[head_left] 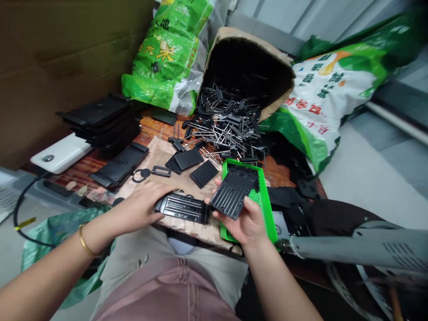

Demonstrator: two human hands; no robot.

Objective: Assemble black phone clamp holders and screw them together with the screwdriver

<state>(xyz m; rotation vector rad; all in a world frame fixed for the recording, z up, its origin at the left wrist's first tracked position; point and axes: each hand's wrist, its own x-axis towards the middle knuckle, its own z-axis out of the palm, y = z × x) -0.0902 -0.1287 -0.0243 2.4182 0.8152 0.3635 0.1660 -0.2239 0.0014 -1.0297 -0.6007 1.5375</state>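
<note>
I have the right hand point(246, 226) clamped on a ribbed black rectangular plate point(233, 191), the left hand point(143, 206) gripping a glossy black ridged piece point(183, 207).

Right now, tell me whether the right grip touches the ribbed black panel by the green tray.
Touching: the head view shows the right grip holding the ribbed black panel, thumb on its edge.

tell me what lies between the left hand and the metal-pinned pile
Flat black plates lie on the cardboard between the left hand and the metal-pinned pile, as the head view shows.
</note>
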